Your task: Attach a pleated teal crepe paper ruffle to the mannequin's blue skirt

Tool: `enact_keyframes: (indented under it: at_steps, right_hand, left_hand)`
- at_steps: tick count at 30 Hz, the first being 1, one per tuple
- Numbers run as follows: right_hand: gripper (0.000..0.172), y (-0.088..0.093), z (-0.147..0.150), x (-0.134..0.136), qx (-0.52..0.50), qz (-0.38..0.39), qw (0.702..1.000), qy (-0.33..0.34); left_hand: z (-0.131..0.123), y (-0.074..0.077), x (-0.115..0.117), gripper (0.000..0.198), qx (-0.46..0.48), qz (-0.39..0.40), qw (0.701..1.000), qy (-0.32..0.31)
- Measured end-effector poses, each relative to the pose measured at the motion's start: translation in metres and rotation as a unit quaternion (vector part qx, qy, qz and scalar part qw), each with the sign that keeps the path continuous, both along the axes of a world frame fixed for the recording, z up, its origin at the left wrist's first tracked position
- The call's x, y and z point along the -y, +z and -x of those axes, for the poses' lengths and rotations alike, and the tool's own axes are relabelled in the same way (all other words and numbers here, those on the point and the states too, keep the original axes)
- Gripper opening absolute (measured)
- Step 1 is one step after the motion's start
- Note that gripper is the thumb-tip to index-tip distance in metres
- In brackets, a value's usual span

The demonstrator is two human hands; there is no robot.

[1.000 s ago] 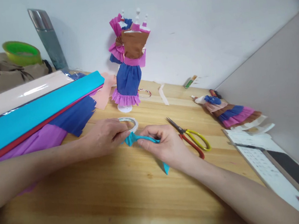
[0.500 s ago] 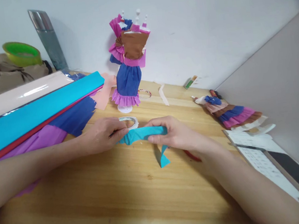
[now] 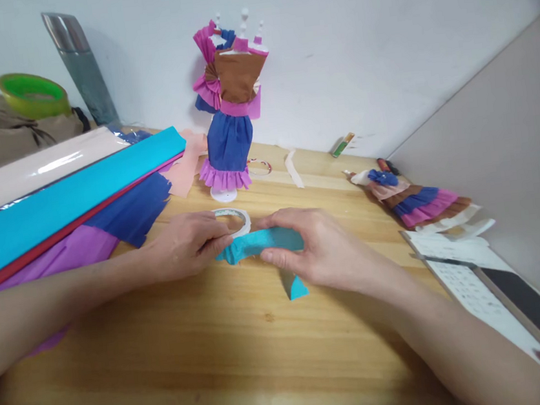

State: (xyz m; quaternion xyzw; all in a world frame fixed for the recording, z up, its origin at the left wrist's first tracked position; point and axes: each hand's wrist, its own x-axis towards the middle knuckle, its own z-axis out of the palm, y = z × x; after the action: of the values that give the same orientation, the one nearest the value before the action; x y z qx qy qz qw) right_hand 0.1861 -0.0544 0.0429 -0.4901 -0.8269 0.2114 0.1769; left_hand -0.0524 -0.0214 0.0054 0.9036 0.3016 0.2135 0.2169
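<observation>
Turquoise crepe-paper strip [image 3: 267, 242], narrow and crinkled, held just above the pale wooden worktop [image 3: 205, 359], at six o'clock from the white-based stand [image 3: 231, 143] dressed in brown, blue and pink paper. Pinched and bunched at nine o'clock between the fingers of the left hand [image 3: 189, 241]; held at three o'clock by the curved fingers of the right hand [image 3: 326, 248], thumb in front, with a loose end trailing towards five. At eleven o'clock, just beyond, a white ring-shaped tape roll [image 3: 247, 220]. Apparently mid-gathering. Seems to call next for a firm left pinch and another small fold fed from three o'clock.
</observation>
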Motion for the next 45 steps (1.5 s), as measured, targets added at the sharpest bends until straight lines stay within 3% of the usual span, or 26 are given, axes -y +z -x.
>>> enact_keyframes:
  at_steps: [6, 15, 24, 36, 45]
  right_hand:
    - [0.004, -0.011, 0.011, 0.004, 0.003, -0.02, 1.0, -0.004]
    - [0.011, -0.023, 0.017, 0.002, -0.114, 0.114, 0.987, -0.011]
    - [0.013, -0.024, 0.02, 0.001, -0.235, 0.221, 0.947, -0.007]
    - [0.015, -0.041, 0.019, 0.001, -0.235, 0.115, 0.965, -0.012]
    - [0.018, -0.037, 0.022, 0.006, -0.228, 0.091, 0.968, -0.047]
  left_hand:
    - [-0.001, -0.003, 0.002, 0.039, 0.003, -0.028, 0.999, -0.034]
    - [0.0, -0.007, -0.001, 0.04, -0.002, -0.05, 0.998, -0.034]
    - [0.0, -0.007, 0.001, 0.04, 0.01, -0.076, 0.996, -0.043]
    - [-0.001, -0.006, 0.003, 0.036, 0.047, -0.11, 0.991, -0.053]
    - [-0.003, -0.002, 0.006, 0.04, 0.05, -0.118, 0.991, -0.047]
